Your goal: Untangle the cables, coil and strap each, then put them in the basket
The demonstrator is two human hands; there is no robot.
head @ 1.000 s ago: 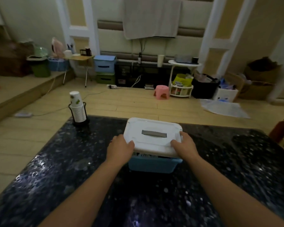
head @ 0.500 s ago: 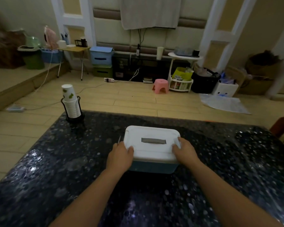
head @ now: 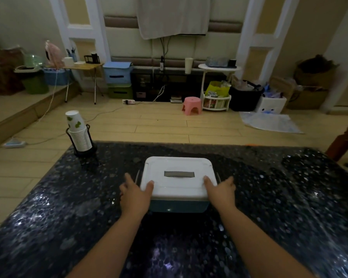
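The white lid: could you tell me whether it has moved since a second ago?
Yes. The white lid was tilted up above the blue basket; it now sits flat on it, lowered toward the black table.

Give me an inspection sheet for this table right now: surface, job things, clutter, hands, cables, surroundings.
Surface: dark speckled glossy table.
Job's things: blue basket stands at the table's middle, white lid on it; contents hidden.
Clutter: stack of paper cups in a black wire holder at the table's far left corner.
Hands: left hand and right hand flank the basket, thumbs on the lid's near corners, fingers spread.
Cables: nothing seen on the table; a power strip with cords lies on the floor.
Surroundings: wooden floor, pink stool, storage bins by the wall.
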